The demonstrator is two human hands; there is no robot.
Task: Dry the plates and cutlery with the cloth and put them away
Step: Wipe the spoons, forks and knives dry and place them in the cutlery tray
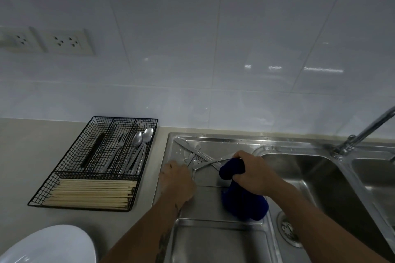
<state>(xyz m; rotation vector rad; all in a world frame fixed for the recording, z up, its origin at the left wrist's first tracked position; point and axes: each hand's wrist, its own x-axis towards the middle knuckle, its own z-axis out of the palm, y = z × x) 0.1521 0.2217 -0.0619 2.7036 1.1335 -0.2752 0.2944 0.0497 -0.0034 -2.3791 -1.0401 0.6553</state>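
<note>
- The left hand (178,179) reached onto the cutlery (195,161) on the drainboard (213,239) — whether it gripped any, I cannot tell.
- The right hand (253,174) clenched the cloth (241,192) beside it.
- A plate (49,245) sat near the basket (94,166).

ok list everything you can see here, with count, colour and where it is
wire cutlery basket: one, black, on the counter left of the sink
chopsticks: a bundle, pale wood, basket's near compartment
spoons: at least two, silver, basket's right slot
fork: at least one, silver, basket's middle slot
dark utensil: one, black, basket's left slot
loose cutlery: several, silver, on the drainboard
cloth: one, dark blue, over the drainboard
plate: one, white, bottom left
sink: steel, right
tap: one, steel, far right
sockets: two plates, white, on the wall
left hand: on the loose cutlery
right hand: gripping the cloth
</note>
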